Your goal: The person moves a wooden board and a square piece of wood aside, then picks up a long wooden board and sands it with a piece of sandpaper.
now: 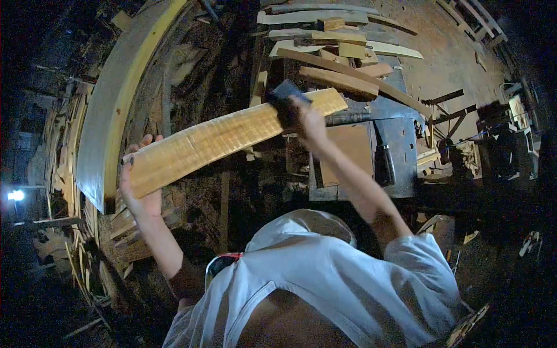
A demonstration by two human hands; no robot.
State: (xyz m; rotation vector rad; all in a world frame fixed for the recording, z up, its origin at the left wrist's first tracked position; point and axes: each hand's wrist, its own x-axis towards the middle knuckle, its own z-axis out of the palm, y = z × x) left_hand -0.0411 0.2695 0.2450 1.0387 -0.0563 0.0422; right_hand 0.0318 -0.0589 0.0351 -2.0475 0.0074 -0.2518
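Observation:
A long, slightly curved wooden board (203,143) slants across the middle, its near end at the left and its far end raised to the right. My left hand (139,188) grips the left end, with the thumb on the upper face and the other fingers behind it. Near the far end, my right hand (306,122) is closed around a dark sheet (288,93) that looks like sandpaper, pressed against the board's face. The underside of that sheet and most of the right fingers are hidden.
Several shaped wood strips (316,17) and short blocks (351,50) lie beyond the board. A dark-handled tool (384,165) and a flat brown panel (346,153) rest on the grey worktable (400,188). At left stands a large curved plank (119,110).

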